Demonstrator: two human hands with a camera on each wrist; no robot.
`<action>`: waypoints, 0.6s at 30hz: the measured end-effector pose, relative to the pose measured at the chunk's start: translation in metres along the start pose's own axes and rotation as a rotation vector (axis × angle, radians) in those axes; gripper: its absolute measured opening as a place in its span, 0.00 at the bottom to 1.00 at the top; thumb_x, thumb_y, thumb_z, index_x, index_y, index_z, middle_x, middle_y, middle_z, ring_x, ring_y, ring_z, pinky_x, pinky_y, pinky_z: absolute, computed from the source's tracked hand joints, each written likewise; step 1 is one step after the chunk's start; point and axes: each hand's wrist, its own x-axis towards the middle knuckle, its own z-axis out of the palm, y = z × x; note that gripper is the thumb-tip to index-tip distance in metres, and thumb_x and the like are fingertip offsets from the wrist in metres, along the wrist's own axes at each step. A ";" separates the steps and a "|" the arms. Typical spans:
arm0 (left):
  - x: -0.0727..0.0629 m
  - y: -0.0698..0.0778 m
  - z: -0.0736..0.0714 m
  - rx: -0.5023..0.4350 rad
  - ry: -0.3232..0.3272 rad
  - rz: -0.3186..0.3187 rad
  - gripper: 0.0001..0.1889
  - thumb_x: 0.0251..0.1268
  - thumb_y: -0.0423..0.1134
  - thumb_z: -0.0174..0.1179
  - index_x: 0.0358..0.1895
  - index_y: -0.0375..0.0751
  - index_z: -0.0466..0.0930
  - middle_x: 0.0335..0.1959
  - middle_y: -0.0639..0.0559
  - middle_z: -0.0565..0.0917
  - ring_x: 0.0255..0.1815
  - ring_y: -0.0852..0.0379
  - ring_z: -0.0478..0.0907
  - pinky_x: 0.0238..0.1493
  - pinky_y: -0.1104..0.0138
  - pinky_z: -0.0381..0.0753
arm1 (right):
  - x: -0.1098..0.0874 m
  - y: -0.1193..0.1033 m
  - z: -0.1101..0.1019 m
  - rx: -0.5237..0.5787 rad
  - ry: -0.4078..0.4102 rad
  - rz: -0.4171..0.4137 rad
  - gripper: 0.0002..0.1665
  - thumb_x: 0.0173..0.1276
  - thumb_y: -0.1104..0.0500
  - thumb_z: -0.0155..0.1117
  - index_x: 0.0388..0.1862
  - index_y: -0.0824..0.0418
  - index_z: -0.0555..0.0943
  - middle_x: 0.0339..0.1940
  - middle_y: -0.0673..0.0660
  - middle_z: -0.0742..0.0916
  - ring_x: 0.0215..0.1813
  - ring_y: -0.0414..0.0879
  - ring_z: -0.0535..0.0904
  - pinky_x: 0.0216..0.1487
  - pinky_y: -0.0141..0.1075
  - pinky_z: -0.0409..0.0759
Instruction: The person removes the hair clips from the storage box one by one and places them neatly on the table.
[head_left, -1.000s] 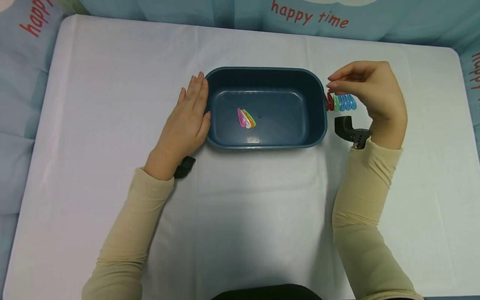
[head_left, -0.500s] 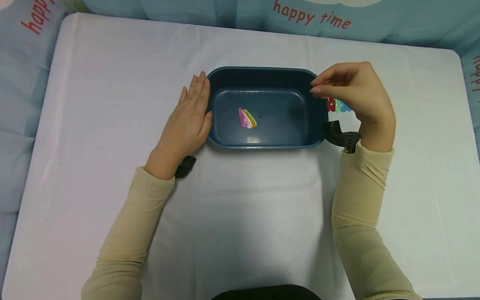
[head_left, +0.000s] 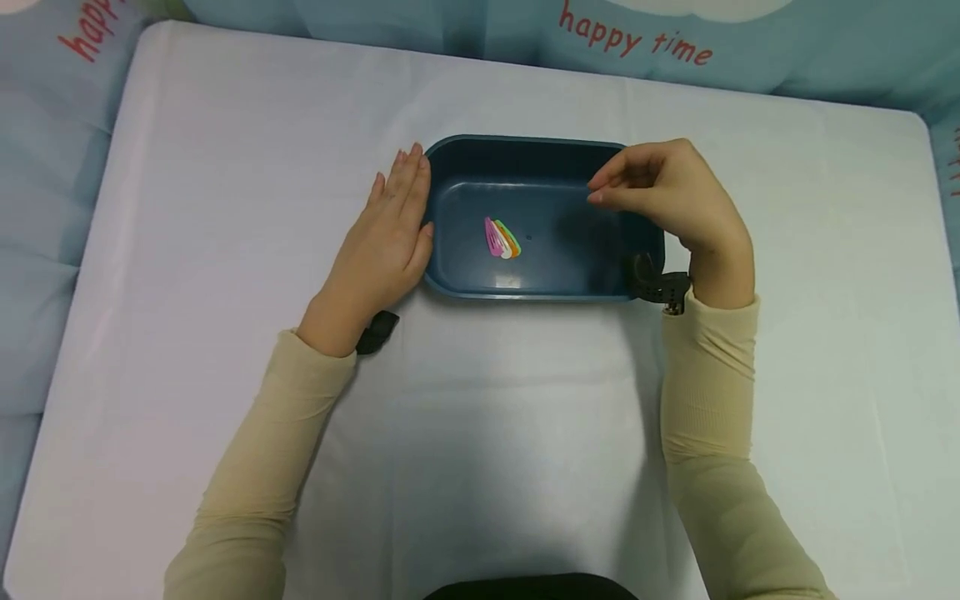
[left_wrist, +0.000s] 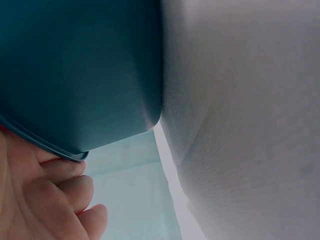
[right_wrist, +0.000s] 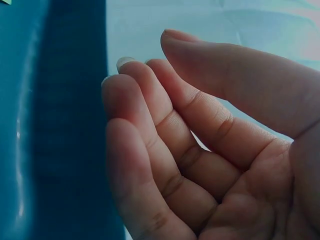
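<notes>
A dark blue rectangular plastic basin (head_left: 480, 287) stands on the white-covered table. On its floor, left of the middle, lie several snap hair clips (head_left: 494, 238) in pink, white, orange and green, fanned against each other. My left hand (head_left: 381, 242) rests along the basin's left rim, its fingers straight and close together; the left wrist view shows the fingers (left_wrist: 55, 192) beneath that rim. Above the basin's right part hovers my right hand (head_left: 678, 200), fingers loosely bent. In the right wrist view its thumb (right_wrist: 230, 67) stands apart from the fingers, and no object shows between them.
White cloth (head_left: 225, 167) covers the table all around the basin. A light blue curtain (head_left: 510, 33) with red lettering borders the back and sides. Black wrist mounts (head_left: 377, 332) sit at both cuffs. The dark edge of something (head_left: 532, 586) shows at the bottom.
My right hand has moved left, from beside the basin to over its right part. The red, green and blue clips outside the basin are now hidden. My left hand stays at the rim.
</notes>
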 end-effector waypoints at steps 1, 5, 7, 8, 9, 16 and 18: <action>0.001 0.001 0.001 0.001 -0.003 0.002 0.32 0.71 0.38 0.39 0.73 0.27 0.42 0.75 0.38 0.43 0.76 0.50 0.35 0.72 0.57 0.36 | 0.000 0.001 0.001 -0.015 -0.006 0.002 0.09 0.61 0.63 0.67 0.37 0.69 0.84 0.28 0.51 0.85 0.34 0.48 0.80 0.37 0.29 0.75; 0.005 0.005 0.005 0.006 -0.016 0.016 0.32 0.72 0.39 0.38 0.73 0.27 0.42 0.75 0.38 0.43 0.76 0.49 0.36 0.72 0.56 0.37 | 0.000 0.003 0.004 -0.048 -0.037 0.010 0.09 0.61 0.63 0.67 0.36 0.69 0.84 0.28 0.50 0.85 0.34 0.46 0.81 0.37 0.28 0.75; 0.007 0.006 0.006 0.006 -0.017 0.025 0.32 0.72 0.39 0.38 0.73 0.27 0.43 0.75 0.38 0.43 0.76 0.49 0.36 0.72 0.56 0.37 | 0.002 0.003 0.006 -0.053 -0.059 -0.002 0.08 0.61 0.64 0.66 0.35 0.70 0.84 0.29 0.51 0.85 0.33 0.44 0.81 0.37 0.27 0.75; 0.008 0.006 0.007 0.007 -0.015 0.029 0.32 0.71 0.39 0.38 0.72 0.26 0.43 0.75 0.38 0.44 0.76 0.49 0.36 0.72 0.56 0.37 | 0.004 0.003 0.008 -0.056 -0.070 -0.009 0.08 0.61 0.64 0.66 0.35 0.70 0.84 0.29 0.52 0.86 0.33 0.43 0.81 0.38 0.27 0.76; 0.008 0.007 0.007 0.007 -0.014 0.031 0.32 0.71 0.39 0.39 0.72 0.26 0.43 0.75 0.38 0.44 0.76 0.48 0.37 0.72 0.55 0.37 | 0.005 0.003 0.010 -0.063 -0.082 -0.016 0.07 0.61 0.65 0.66 0.35 0.70 0.84 0.29 0.52 0.86 0.33 0.42 0.81 0.38 0.26 0.76; 0.010 0.007 0.006 0.018 -0.027 0.029 0.32 0.72 0.39 0.39 0.72 0.26 0.43 0.75 0.38 0.43 0.76 0.49 0.36 0.72 0.55 0.37 | 0.020 -0.002 0.022 -0.121 -0.158 -0.021 0.07 0.62 0.64 0.65 0.35 0.69 0.84 0.31 0.55 0.87 0.32 0.41 0.79 0.37 0.28 0.73; 0.010 0.007 0.007 0.019 -0.031 0.029 0.32 0.72 0.39 0.38 0.73 0.26 0.42 0.75 0.38 0.43 0.76 0.49 0.36 0.72 0.56 0.37 | 0.024 -0.003 0.025 -0.131 -0.182 -0.013 0.07 0.62 0.64 0.65 0.35 0.68 0.84 0.31 0.54 0.87 0.33 0.42 0.79 0.38 0.29 0.74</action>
